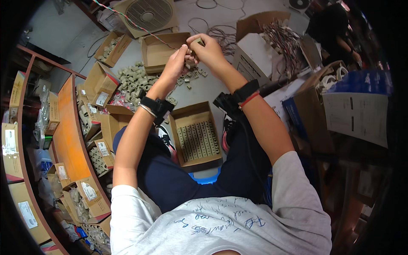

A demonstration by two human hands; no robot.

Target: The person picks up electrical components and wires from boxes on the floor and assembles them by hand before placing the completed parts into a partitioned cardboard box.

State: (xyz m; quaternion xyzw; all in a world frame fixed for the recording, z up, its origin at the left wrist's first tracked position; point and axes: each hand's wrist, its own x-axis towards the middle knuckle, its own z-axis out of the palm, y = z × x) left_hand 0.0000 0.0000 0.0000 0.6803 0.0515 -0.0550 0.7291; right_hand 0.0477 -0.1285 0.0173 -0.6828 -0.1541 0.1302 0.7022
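My two hands meet out in front of me, above the loose parts on the floor. My right hand (207, 52) is closed round a small olive-beige plastic piece (199, 41), part of which shows between thumb and fingers. Beside it, my left hand (177, 63) has its fingers pinched together; what they grip is too small to make out. A twisted red and green wire (144, 29) runs down from the upper left to my left fingertips; whether it is held cannot be told. Between my legs, an open cardboard box (193, 111) holds rows of small beige blocks (197, 140).
Loose beige pipe fittings (134, 80) lie heaped at the left, by an open carton (165, 42). A boxy fan (146, 17) stands behind. Shelving with an orange panel (70, 127) is on my left. Bundled cables (282, 40) and cartons crowd the right, near another person (335, 34).
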